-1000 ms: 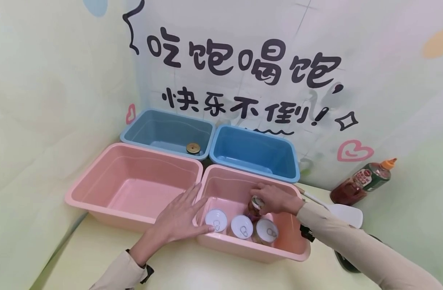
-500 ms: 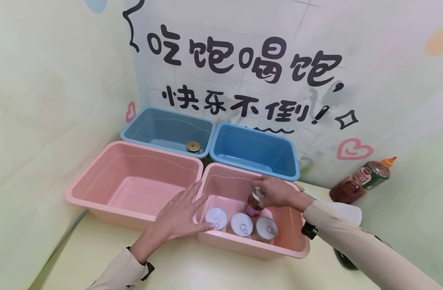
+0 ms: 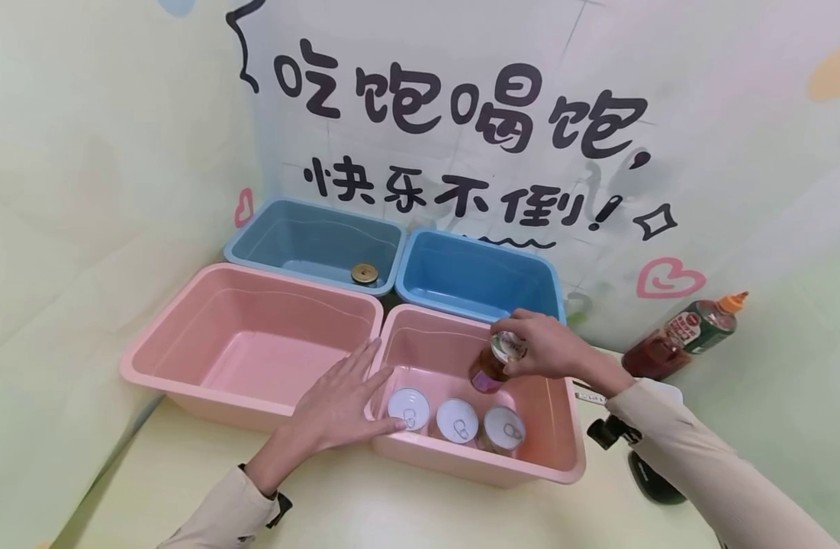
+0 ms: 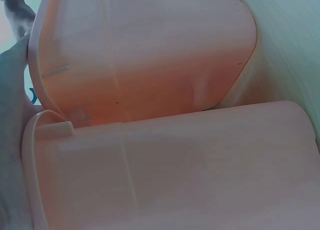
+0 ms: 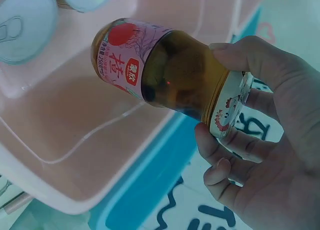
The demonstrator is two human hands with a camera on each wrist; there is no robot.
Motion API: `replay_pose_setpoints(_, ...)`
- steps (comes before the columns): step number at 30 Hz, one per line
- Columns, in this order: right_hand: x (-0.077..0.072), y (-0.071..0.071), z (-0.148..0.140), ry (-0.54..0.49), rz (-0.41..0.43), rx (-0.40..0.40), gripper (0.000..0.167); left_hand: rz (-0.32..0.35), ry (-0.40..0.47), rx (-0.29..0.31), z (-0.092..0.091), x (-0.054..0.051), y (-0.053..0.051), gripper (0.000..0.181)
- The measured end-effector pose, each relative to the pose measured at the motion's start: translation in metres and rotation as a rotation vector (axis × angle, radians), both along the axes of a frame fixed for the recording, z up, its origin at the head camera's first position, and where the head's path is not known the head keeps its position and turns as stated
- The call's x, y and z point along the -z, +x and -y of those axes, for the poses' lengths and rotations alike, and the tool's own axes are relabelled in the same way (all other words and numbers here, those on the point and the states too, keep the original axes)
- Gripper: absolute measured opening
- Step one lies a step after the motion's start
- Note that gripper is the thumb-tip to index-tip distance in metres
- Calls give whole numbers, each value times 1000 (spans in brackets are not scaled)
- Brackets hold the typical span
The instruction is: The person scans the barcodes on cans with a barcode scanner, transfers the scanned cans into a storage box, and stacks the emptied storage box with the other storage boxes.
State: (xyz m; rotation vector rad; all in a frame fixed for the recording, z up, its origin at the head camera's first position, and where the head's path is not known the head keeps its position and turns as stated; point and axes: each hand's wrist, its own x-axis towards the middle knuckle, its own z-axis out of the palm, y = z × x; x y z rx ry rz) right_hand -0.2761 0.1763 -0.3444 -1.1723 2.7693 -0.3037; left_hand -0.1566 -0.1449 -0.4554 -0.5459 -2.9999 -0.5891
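Observation:
In the head view, my right hand (image 3: 553,347) grips a glass jar (image 3: 487,375) by its lid, tilted over the right pink bin (image 3: 572,457). The right wrist view shows the jar's pink label (image 5: 125,57), its brown contents, and thumb and fingers around the white patterned lid (image 5: 231,105). Three cans with white pull-tab tops stand along that bin's near side: a left can (image 3: 409,409), a middle can (image 3: 457,421) and a right can (image 3: 503,429). My left hand (image 3: 333,404) rests with straight fingers across the adjoining rims, thumb near the left can.
Left of it stands another pink bin (image 3: 255,374). Behind are a grey-blue bin (image 3: 310,236) holding a gold-topped can (image 3: 365,274), and a blue bin (image 3: 477,267). A sauce bottle (image 3: 683,335) stands at right. A black object (image 3: 653,479) lies below the right forearm.
My right hand has lifted the jar from beside the cans, up and slightly to the right, and more of its label shows. The left hand has stayed on the rims.

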Motion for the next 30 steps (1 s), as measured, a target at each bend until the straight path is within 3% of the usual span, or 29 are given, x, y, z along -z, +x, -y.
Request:
replay_pose_setpoints(9,-20,4,-21,-55,-81,11,41,4,-4,3,-1,3,0,93)
replay_pose_setpoints(22,-61,21,-64,-26,23,183,51,19,0,1,-1,1,-2,90)
replay_pose_setpoints(25,-66,26,-76,-22,2,202,55,24,-8,4,-1,1,-2,92)
replay_pose_setpoints(30,-74,32,-98,-17,-102,202,54,13,-10,3,1,0,-1,92)
